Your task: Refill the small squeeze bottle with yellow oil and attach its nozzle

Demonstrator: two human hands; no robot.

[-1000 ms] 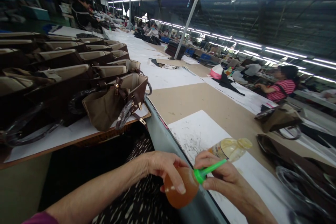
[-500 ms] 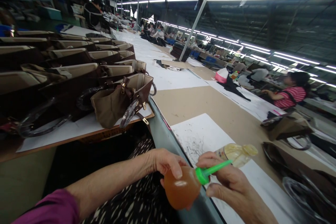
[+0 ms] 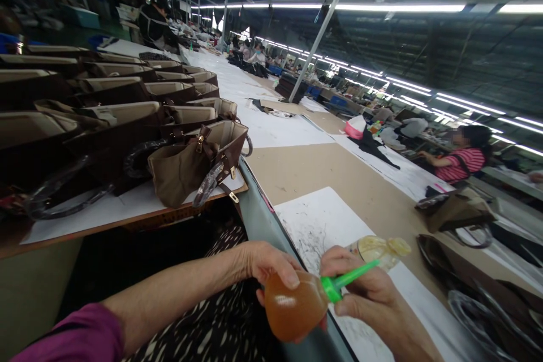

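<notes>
My left hand point(image 3: 278, 268) is wrapped round a rounded squeeze bottle point(image 3: 294, 305) of amber-brown liquid, with its thumb on top. The bottle lies tilted on its side above my lap and the table edge. A green nozzle cap point(image 3: 331, 289) sits on its neck, its long spout pointing right. My right hand point(image 3: 365, 291) closes about this cap, thumb below and curled fingers behind it. Just beyond the right hand, a clear plastic bottle point(image 3: 382, 250) with yellowish contents lies on the table, partly hidden by the fingers.
Rows of brown handbags point(image 3: 195, 158) with plastic-wrapped handles stand on a board at left. White stained paper point(image 3: 322, 220) and brown cardboard point(image 3: 314, 167) cover the table. More bags point(image 3: 458, 209) lie at right. A person in a striped shirt point(image 3: 462, 163) sits across the table.
The squeeze bottle has shifted slightly right, and its green spout tilts a little differently. My right thumb is closer to the cap. The camera view has moved slightly.
</notes>
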